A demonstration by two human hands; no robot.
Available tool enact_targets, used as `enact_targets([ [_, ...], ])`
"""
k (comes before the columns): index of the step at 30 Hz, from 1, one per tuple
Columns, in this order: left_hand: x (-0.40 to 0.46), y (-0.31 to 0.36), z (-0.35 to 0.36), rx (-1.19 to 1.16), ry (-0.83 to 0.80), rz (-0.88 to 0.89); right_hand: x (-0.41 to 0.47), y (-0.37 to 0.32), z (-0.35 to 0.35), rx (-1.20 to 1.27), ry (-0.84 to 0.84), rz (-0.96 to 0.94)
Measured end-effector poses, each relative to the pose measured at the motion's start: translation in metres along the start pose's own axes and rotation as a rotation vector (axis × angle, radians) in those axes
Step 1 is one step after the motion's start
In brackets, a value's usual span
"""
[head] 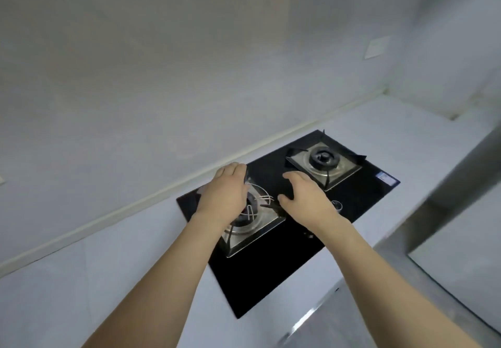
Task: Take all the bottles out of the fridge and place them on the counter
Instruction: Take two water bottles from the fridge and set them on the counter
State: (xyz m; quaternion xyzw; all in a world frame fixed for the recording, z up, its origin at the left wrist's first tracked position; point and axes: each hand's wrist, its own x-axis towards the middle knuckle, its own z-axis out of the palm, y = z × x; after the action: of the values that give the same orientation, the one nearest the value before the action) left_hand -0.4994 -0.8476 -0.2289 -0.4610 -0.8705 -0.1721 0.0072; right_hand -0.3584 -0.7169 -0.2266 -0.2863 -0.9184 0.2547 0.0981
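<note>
Both my arms reach forward over a white counter [81, 280]. My left hand [226, 193] hovers palm down above the near burner, fingers together and flat, holding nothing. My right hand [303, 198] is beside it, palm down with the thumb spread, also holding nothing. No bottle and no fridge interior are in sight. A grey metallic surface [461, 174] at the right edge may be the fridge side; I cannot tell.
A black glass gas hob [271, 271] is set into the counter, with a near burner [252, 225] under my left hand and a far burner [324, 162]. White tiled walls close off the back and right, with a wall socket [376, 47].
</note>
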Motion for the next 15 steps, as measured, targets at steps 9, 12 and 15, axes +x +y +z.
enact_targets([
  [9, 0.045, 0.176, 0.054, -0.003, -0.077, 0.233, -0.06, 0.14, -0.094, 0.0, 0.142, 0.233],
  [12, 0.055, 0.235, 0.072, -0.019, -0.073, 0.32, -0.083, 0.186, -0.125, -0.005, 0.183, 0.276],
  [15, 0.063, 0.297, 0.093, -0.042, -0.062, 0.423, -0.111, 0.234, -0.156, 0.002, 0.235, 0.35],
])
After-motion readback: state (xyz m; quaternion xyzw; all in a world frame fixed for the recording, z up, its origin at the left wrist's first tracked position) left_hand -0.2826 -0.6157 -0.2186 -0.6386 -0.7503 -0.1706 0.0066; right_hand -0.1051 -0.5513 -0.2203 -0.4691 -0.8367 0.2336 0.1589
